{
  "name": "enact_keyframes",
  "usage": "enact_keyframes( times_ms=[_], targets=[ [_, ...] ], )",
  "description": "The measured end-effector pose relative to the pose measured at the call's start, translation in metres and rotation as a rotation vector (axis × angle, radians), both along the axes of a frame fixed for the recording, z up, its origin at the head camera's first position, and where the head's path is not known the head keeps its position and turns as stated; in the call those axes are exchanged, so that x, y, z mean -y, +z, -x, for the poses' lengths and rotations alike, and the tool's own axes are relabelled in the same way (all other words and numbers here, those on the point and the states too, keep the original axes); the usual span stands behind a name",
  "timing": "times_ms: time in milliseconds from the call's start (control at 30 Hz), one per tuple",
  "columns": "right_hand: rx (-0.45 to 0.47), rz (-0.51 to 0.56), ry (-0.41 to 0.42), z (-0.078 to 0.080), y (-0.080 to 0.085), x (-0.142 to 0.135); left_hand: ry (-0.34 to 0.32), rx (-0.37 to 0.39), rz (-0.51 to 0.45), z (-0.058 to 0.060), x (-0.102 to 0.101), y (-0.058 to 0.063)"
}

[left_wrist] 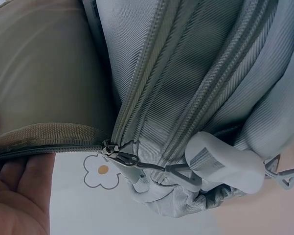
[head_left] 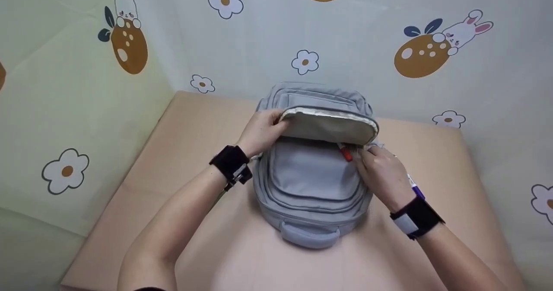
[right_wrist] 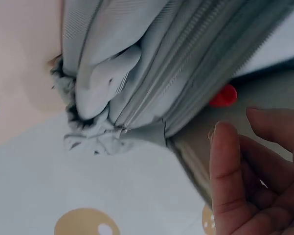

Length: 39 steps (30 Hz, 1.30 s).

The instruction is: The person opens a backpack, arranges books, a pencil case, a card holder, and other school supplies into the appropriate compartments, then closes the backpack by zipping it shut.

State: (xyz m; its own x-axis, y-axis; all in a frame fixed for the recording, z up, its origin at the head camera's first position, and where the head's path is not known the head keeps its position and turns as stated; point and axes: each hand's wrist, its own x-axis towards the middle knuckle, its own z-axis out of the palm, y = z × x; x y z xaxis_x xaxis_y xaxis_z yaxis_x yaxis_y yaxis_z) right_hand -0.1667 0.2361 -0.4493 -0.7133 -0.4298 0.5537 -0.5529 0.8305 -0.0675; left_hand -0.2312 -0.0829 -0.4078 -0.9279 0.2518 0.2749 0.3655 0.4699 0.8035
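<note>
A grey backpack (head_left: 315, 170) lies on the table with its front pocket unzipped. My left hand (head_left: 263, 129) pinches the edge of the pocket flap (head_left: 328, 126) and holds it lifted; in the left wrist view, fingers (left_wrist: 32, 181) lie under the zippered edge with a fingertip above. A red-ended marker (head_left: 345, 153) sticks out from the pocket opening, and its red end (right_wrist: 224, 96) shows in the right wrist view. Close beside it is my right hand (head_left: 382, 170), thumb and forefinger apart with nothing between them.
A blue-and-white pen (head_left: 416, 189) lies on the table (head_left: 440, 165) beyond the right wrist. The carry handle (head_left: 310, 235) faces the near side. A grey-white zipper pull (left_wrist: 225, 164) hangs at the bag's side. Patterned walls (head_left: 259, 44) stand behind and at left.
</note>
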Motion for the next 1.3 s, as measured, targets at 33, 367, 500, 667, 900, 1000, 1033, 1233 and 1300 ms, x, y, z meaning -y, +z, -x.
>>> enact_keyframes(
  times_ms=[33, 367, 500, 667, 900, 1000, 1033, 1233, 1300],
  targets=[
    [-0.01, -0.005, -0.004, -0.003, 0.003, -0.007, 0.001, 0.0, -0.002, 0.0, 0.0, 0.0],
    [0.004, 0.08, -0.172, -0.017, 0.016, -0.075, 0.006, 0.014, -0.013, 0.0, 0.002, -0.002],
    [0.119, 0.101, -0.283, -0.019, 0.007, -0.097, 0.003, 0.016, -0.017, 0.0, 0.002, -0.001],
    [0.258, 0.079, -0.37, -0.019, -0.014, -0.119, 0.004, 0.019, -0.015, 0.0, 0.003, -0.001],
    [0.407, 0.065, -0.432, -0.023, -0.038, -0.139, 0.006, 0.03, -0.017, 0.0, 0.002, 0.0],
    [0.466, 0.062, -0.451, -0.023, -0.047, -0.142, 0.006, 0.03, -0.02, 0.0, 0.002, 0.0],
    [0.48, 0.061, -0.456, -0.023, -0.05, -0.142, 0.006, 0.029, -0.02, 0.0, 0.001, 0.0],
    [0.497, 0.064, -0.46, -0.023, -0.062, -0.144, 0.006, 0.029, -0.012, 0.0, -0.001, 0.001],
    [0.49, 0.065, -0.455, -0.024, -0.064, -0.145, 0.009, 0.032, -0.006, 0.0, -0.001, 0.001]
  ],
)
